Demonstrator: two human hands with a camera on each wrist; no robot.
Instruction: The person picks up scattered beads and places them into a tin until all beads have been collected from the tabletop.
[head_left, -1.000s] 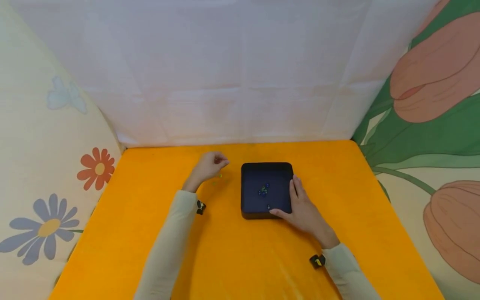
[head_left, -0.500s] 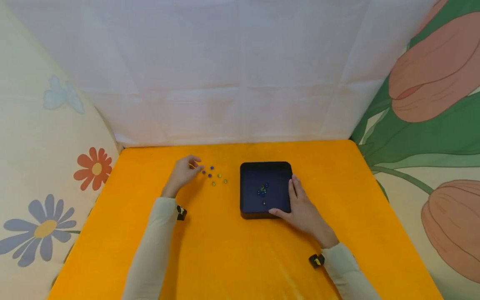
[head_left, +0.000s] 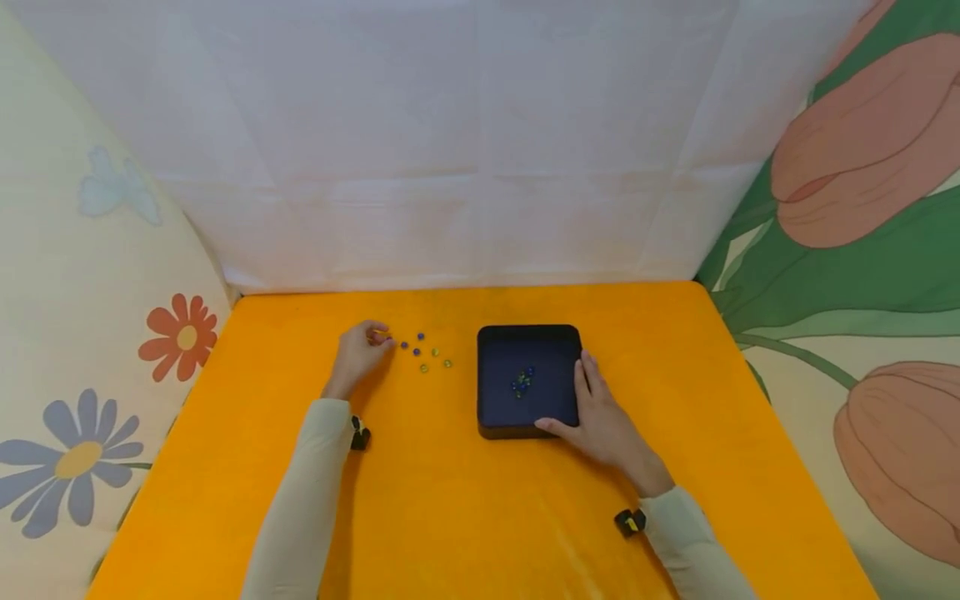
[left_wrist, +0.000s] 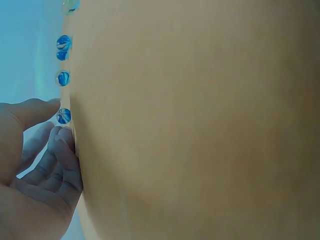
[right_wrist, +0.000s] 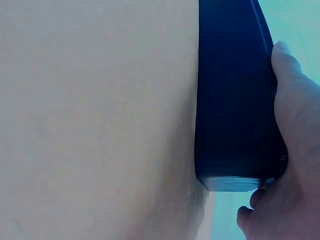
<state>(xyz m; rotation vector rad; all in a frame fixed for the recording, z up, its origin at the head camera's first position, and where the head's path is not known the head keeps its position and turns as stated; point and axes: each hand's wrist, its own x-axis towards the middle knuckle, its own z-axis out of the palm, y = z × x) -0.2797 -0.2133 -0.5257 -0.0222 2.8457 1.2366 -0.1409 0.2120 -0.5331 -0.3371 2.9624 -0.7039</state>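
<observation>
On the orange cloth, my left hand point(head_left: 358, 358) has its thumb and curved fingers on either side of a blue swirled marble point(left_wrist: 63, 116). In the left wrist view, narrow gaps show between this marble and the fingertips. More blue marbles point(head_left: 416, 352) and yellow-green marbles point(head_left: 423, 367) lie scattered just right of that hand. My right hand point(head_left: 609, 423) holds the near right corner of a square black tray point(head_left: 528, 432), thumb over the front rim and fingers along the right side. Inside the tray sits a small cluster of blue and green marbles point(head_left: 522, 382).
An orange cloth point(head_left: 450, 517) covers the table. Behind it hangs a white sheet point(head_left: 465, 167), with flower-printed cloths point(head_left: 862, 308) at both sides. Each wrist wears a small black device point(head_left: 360, 433).
My left hand has moved left, away from the tray, uncovering the loose marbles, and lowered around one. A marble near the tray's front has rolled into the cluster. The right hand keeps its grip.
</observation>
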